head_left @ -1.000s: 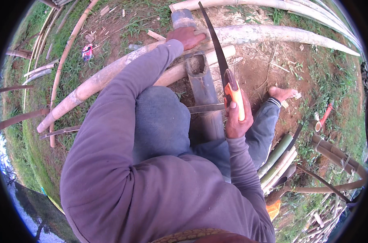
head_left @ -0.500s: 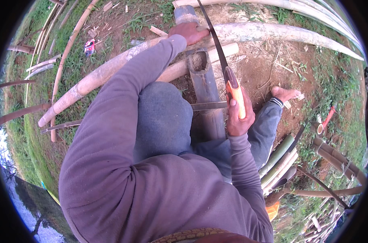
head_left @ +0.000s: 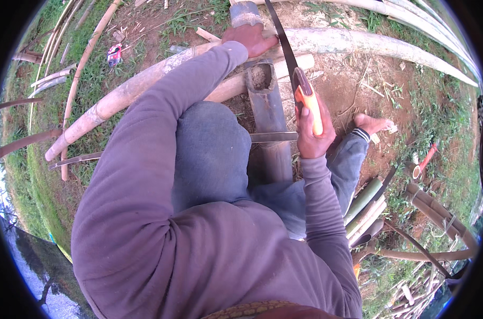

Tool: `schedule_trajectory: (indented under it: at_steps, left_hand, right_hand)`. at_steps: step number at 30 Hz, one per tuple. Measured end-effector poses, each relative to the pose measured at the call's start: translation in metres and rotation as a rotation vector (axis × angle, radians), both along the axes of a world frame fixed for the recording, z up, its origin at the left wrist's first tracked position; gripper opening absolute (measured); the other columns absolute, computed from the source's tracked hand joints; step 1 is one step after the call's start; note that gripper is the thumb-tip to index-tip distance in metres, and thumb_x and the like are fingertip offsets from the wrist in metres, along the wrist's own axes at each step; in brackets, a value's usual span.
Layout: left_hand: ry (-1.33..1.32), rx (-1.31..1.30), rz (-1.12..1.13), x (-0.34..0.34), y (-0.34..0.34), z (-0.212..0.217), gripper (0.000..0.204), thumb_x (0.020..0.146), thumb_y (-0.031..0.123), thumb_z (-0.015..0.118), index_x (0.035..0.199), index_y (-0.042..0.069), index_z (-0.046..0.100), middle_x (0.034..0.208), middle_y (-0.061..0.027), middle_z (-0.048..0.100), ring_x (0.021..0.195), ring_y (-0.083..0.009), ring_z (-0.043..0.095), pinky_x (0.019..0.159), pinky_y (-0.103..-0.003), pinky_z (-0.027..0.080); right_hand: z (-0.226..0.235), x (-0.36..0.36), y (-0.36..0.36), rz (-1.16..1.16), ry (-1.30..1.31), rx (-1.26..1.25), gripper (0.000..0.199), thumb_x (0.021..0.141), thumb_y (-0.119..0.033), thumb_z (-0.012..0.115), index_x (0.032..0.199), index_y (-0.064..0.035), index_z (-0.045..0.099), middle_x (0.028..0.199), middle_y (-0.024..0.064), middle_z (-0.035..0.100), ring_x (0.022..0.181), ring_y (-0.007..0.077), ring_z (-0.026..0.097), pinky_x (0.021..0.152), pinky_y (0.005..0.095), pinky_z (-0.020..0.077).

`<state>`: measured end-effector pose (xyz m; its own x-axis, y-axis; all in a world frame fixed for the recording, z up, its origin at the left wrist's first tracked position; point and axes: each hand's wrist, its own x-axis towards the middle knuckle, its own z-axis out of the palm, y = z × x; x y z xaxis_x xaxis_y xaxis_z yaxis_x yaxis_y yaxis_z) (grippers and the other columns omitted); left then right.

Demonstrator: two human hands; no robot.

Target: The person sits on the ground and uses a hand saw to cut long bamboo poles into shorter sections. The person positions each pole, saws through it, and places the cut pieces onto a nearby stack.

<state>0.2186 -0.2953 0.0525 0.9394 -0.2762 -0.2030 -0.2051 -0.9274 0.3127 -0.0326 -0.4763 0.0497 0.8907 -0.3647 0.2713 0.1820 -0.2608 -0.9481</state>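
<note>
My left hand (head_left: pixel 252 40) presses down around a dark bamboo tube (head_left: pixel 245 15), just where it crosses a long pale bamboo pole (head_left: pixel 347 42). In my right hand (head_left: pixel 317 133) is a handsaw (head_left: pixel 287 53), held by its orange handle, with the long dark blade pointing away from me beside my left hand. Whether the teeth touch the bamboo cannot be made out. Nearer to me, a hollow dark bamboo piece (head_left: pixel 271 114) shows its open end, which has pale crumbly stuff inside. My bent knee (head_left: pixel 212 151) is to its left.
A shorter bamboo pole (head_left: pixel 228 90) lies under the work. Split bamboo lengths (head_left: pixel 366 212) are piled to the right of my leg. My bare foot (head_left: pixel 373 124) rests on the soil, and an orange-handled tool (head_left: pixel 426 159) lies in the grass. More poles (head_left: pixel 87 74) are at left.
My right hand has pushed the saw forward, away from me. The left hand stays at the same spot on the bamboo, while the whole view has shifted slightly.
</note>
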Motion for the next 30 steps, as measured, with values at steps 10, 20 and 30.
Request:
schedule_trajectory:
  at_steps: [10,20,30]
  left_hand:
    - [-0.011,0.024,-0.048,-0.002,0.011,0.002,0.074,0.099,0.068,0.046,0.141,0.011,0.066,0.129,-0.0203,0.076,0.119,-0.0381,0.072,0.108,-0.059,0.043]
    - [-0.03,-0.169,-0.07,0.009,0.039,-0.015,0.09,0.093,0.079,0.054,0.152,0.011,0.059,0.147,-0.0213,0.066,0.131,-0.0361,0.066,0.117,-0.058,0.042]
    - [-0.055,0.087,-0.13,-0.048,0.156,-0.004,0.102,0.065,0.05,0.098,0.148,0.012,0.054,0.131,-0.0211,0.068,0.125,-0.0426,0.065,0.106,-0.05,0.053]
  right_hand:
    - [0.008,-0.12,-0.017,0.017,0.094,-0.089,0.053,0.109,-0.028,0.068,0.146,0.0096,0.059,0.131,0.0207,0.072,0.115,0.0262,0.073,0.091,0.0328,0.0633]
    - [0.002,0.018,0.008,-0.01,-0.013,-0.067,0.037,0.106,-0.014,0.072,0.139,0.0017,0.066,0.112,0.0088,0.074,0.077,0.0089,0.067,0.065,0.0235,0.0545]
    - [0.017,-0.006,-0.002,0.2,0.033,-0.064,0.035,0.099,-0.014,0.08,0.129,0.0003,0.066,0.105,0.0054,0.068,0.089,0.0099,0.064,0.082,0.0269,0.0534]
